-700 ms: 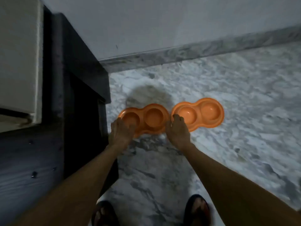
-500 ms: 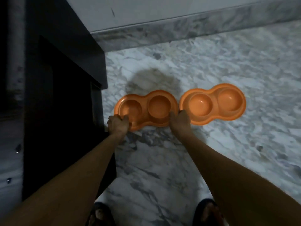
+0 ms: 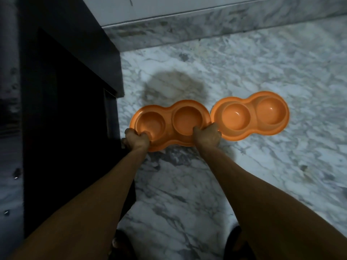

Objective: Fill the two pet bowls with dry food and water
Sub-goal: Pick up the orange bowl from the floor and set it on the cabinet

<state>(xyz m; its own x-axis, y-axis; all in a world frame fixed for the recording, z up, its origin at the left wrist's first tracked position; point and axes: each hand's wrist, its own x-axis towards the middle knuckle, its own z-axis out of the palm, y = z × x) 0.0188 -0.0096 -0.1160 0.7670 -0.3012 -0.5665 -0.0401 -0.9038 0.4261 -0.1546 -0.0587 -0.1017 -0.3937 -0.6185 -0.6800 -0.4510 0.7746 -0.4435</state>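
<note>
Two orange double pet bowls lie side by side on the marble floor, both with dry, bare cups. My left hand (image 3: 136,139) grips the near left rim of the left bowl (image 3: 170,124), thumb curled into its left cup. Over that bowl's near right rim my right hand (image 3: 207,136) is curled, thumb reaching into the right cup. The right bowl (image 3: 251,115) lies just beyond my right hand, its left edge meeting the left bowl; no hand holds it.
A dark cabinet (image 3: 65,109) stands hard against the left, close to the left bowl. The white wall and marble skirting (image 3: 206,21) run along the back. My sandalled feet (image 3: 122,244) show at the bottom. Open marble floor (image 3: 262,175) extends right.
Both hands have gone from resting at the left bowl's near edge to gripping its rim with thumbs inside the cups. The camera has moved closer and lower.
</note>
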